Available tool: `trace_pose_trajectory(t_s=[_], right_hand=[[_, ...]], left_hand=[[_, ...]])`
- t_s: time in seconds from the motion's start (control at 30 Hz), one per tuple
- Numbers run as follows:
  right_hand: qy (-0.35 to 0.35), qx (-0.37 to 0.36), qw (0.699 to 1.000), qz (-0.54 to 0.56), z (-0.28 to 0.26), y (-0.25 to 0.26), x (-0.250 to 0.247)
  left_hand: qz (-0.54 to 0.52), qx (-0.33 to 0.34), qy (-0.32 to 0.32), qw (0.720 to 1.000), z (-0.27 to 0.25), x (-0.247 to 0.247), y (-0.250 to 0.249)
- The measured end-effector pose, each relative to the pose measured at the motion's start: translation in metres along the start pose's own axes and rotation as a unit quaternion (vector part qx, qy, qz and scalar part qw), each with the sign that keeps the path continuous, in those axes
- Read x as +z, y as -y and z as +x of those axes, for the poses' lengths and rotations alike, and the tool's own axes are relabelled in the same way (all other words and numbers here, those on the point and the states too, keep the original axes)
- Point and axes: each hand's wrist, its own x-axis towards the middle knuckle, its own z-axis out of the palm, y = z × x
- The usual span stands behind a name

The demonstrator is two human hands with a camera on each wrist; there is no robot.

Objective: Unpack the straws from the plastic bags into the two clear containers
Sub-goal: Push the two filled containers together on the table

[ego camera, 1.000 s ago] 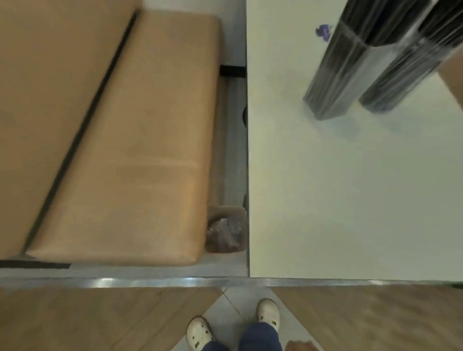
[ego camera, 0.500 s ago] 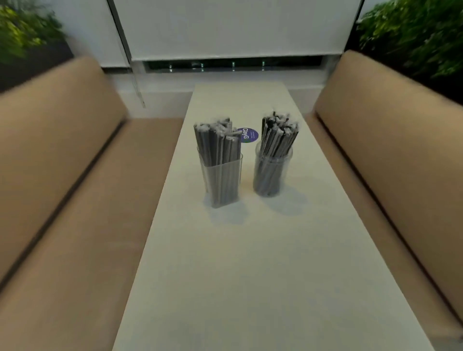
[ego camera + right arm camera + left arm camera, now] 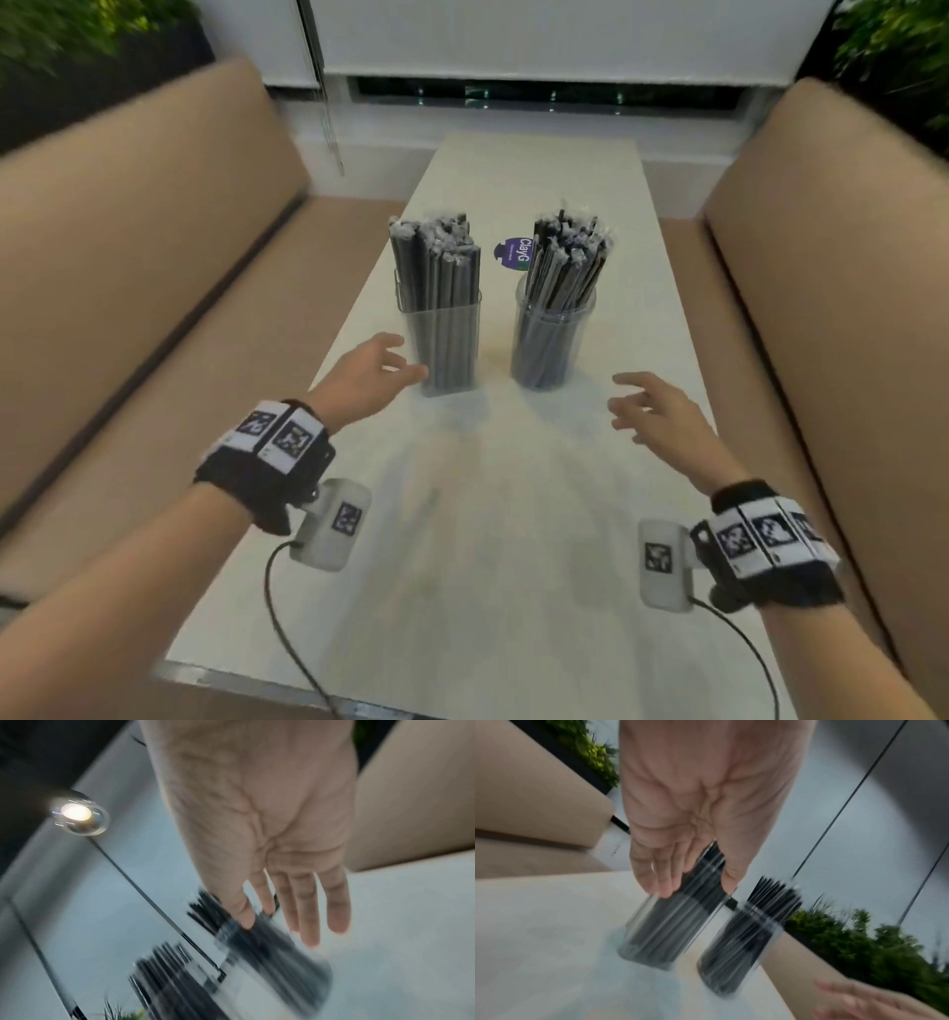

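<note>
Two clear containers stand mid-table, each packed with upright dark wrapped straws. The left container [image 3: 445, 339] is squarish, the right container [image 3: 552, 342] is round; both show blurred in the wrist views as left container [image 3: 662, 931] and right container [image 3: 280, 959]. My left hand [image 3: 380, 367] hovers just left of the squarish one with fingers extended, holding nothing. My right hand [image 3: 649, 406] floats to the right of the round one, fingers spread and empty. No plastic bags show.
A long white table [image 3: 513, 591] runs between two tan benches, left bench [image 3: 154, 308] and right bench [image 3: 821, 308]. A purple round tag [image 3: 516, 253] lies behind the containers. Window blinds and plants sit at the far end.
The head view swung up from the floor and bench to the table. Both hands, absent half a second ago, have come in on either side of the containers.
</note>
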Motion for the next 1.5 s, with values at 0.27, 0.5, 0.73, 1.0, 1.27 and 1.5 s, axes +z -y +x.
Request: trace_pose_trajectory(t_s=[0.27,0.5,0.73,1.0,1.27,1.5], right_hand=[[-0.056,0.055,0.994,0.076,0.099,-0.003,0.088],[-0.126,0.048,0.987,0.093,0.167,-0.004,0.097],[-0.156,0.011,0.982,0.11,0.221,0.009,0.092],[-0.212,0.02,0.967,0.144,0.275,0.023,0.097],[-0.274,0.039,0.953,0.121,0.312,0.034,0.099],[-0.252,0.045,0.955,0.147,0.316,0.035,0.097]], left_hand=[[-0.048,-0.05,-0.106,0.992,0.051,0.067,-0.014],[-0.056,0.012,-0.081,0.995,0.122,0.063,-0.022],[-0.072,0.038,-0.054,0.995,0.189,0.056,-0.033],[-0.099,0.06,-0.063,0.991,0.237,0.055,-0.037],[-0.104,0.075,-0.057,0.99,0.268,0.055,-0.043],[-0.103,0.076,-0.05,0.99,0.274,0.056,-0.048]])
